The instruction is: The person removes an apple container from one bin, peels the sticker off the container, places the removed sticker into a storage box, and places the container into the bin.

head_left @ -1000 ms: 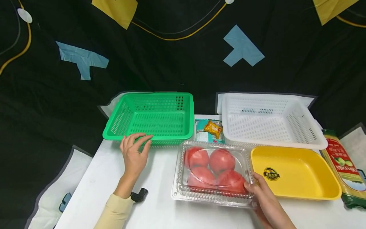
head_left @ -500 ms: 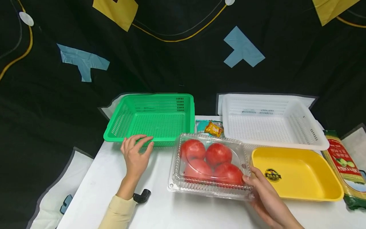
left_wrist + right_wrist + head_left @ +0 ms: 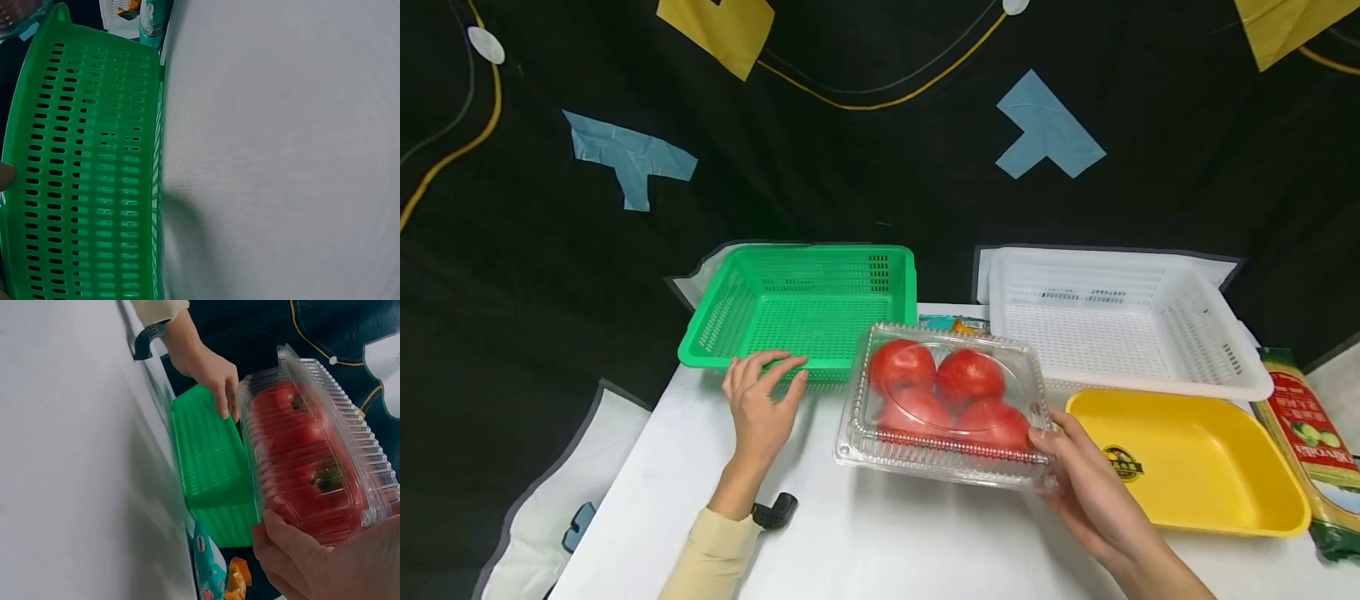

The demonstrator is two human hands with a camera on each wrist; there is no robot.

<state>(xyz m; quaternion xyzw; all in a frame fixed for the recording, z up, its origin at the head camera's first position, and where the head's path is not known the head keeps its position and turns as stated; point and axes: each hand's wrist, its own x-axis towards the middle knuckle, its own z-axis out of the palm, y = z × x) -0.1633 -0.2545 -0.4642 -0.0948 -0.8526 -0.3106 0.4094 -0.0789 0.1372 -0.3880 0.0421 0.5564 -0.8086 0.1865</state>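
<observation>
My right hand (image 3: 1093,483) grips the right side of a clear plastic clamshell box (image 3: 951,400), thumb along its near edge. Several red tomatoes (image 3: 970,375) show through the lid. The box is lifted and tilted above the table, with its far left corner overlapping the green basket (image 3: 700,358) in the head view. My left hand (image 3: 763,408) holds the front rim of that basket, fingers over the rim and thumb on the outer side. In the left wrist view, a fingertip (image 3: 6,176) lies at the rim of the slotted basket wall.
At the back right stands a white basket (image 3: 1127,383), with a yellow tray (image 3: 1210,467) in front. A green, red and gold packet (image 3: 1303,425) lies at the far right. Between the baskets are a teal packet (image 3: 209,562) and an orange-wrapped snack (image 3: 237,578).
My right hand has raised the box of tomatoes and moved it away and slightly left, over the packets between the baskets. My left hand has stayed at the green basket's rim.
</observation>
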